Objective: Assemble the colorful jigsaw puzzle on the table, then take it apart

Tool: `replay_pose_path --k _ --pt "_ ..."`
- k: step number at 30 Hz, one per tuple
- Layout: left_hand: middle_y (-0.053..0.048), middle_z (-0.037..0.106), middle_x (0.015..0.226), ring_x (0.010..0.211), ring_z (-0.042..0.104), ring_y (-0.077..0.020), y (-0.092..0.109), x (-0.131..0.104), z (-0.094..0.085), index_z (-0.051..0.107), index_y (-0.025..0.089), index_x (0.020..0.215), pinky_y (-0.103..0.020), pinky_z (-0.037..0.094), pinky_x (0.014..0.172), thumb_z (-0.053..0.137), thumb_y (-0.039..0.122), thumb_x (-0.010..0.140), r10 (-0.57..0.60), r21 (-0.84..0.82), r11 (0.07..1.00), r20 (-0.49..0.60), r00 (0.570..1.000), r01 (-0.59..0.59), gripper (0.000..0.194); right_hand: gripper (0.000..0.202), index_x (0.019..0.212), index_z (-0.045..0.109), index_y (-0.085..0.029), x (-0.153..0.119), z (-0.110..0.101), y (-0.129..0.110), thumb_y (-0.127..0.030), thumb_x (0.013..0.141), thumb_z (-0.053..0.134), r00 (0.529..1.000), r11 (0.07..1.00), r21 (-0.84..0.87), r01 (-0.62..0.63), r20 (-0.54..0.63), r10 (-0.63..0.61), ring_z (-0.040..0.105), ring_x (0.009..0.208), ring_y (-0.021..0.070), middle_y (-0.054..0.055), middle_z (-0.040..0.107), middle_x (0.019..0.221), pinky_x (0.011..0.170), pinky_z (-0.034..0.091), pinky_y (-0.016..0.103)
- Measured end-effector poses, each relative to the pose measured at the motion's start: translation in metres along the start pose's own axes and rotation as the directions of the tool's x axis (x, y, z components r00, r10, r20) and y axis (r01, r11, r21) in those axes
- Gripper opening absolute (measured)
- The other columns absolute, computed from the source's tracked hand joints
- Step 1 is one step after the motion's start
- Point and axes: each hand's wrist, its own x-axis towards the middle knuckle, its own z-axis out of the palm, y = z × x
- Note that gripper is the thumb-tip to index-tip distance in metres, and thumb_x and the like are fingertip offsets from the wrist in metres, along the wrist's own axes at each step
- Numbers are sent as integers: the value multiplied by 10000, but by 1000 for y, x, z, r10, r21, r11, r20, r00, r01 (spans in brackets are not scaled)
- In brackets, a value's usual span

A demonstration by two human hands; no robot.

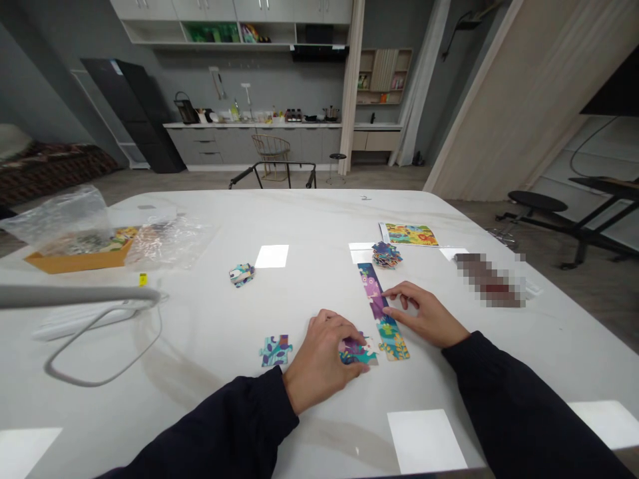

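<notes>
Puzzle pieces (397,344) dot a white table (314,223), kitchen (232,146) beyond; curled left hand (322,356) grips one, half-open right hand (425,316) touches others.

Long sleeves on both arms. Left sleeve (214,432) and right sleeve (529,412) match: very dark navy, close to black, plain cloth with a dull finish. Soft folds, mostly toward the wrists. Left cuff (283,397) and right cuff (460,352) same dark shade, edges at the wrist. Left hand (324,359) and right hand (424,314) bare. Stitching too small to make out.
</notes>
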Motion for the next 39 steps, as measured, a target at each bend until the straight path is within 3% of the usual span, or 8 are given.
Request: replay_pose_path --k 5,14,18,25,33,39 --pt "-29 736 1074 1095 578 -300 1 -3 2 693 280 1024 -484 483 935 931 285 728 10 -7 1000 -38 999 -10 380 354 1099 770 -227 0 1 2 -525 921 701 1000 1000 0 4 -3 -4 583 764 204 61 668 927 768 532 366" --pt "-6 756 1029 1099 578 -299 -1 0 0 739 281 949 -479 456 972 1031 290 583 -29 -34 999 13 999 30 468 321 1105 760 -234 0 0 3 -492 920 716 1000 1000 -14 17 9 -17 579 764 199 60 671 963 762 517 360" --pt "-21 770 1011 1088 578 -305 -2 1 1 754 279 928 -486 465 954 990 380 661 -11 -40 999 -3 1000 11 371 321 1112 759 -233 0 0 2 -491 926 711 1000 1000 -12 13 14 -13 570 759 196 61 672 969 766 514 363" --pt "-14 786 1084 1118 596 -305 -3 3 -1 814 303 869 -514 472 988 959 354 719 16 -27 1000 21 1000 -16 215 328 1101 766 -228 0 -1 0 -494 917 713 1000 1000 -17 3 7 -3 581 762 202 62 669 939 742 511 356" --pt "5 784 1089 1123 610 -271 3 1 -9 816 281 909 -450 451 1030 957 247 709 5 -10 1000 61 998 -5 248 316 1116 763 -216 0 0 2 -451 906 736 1000 1000 -8 11 23 -11 571 776 200 51 637 930 771 497 357" --pt "-19 745 1116 1109 605 -254 1 -3 -7 709 228 1078 -414 475 1001 960 157 671 -37 -9 999 -2 999 37 483 304 1111 763 -226 -1 0 2 -457 917 724 1000 1000 -10 13 17 -12 575 774 201 51 641 929 761 497 354"
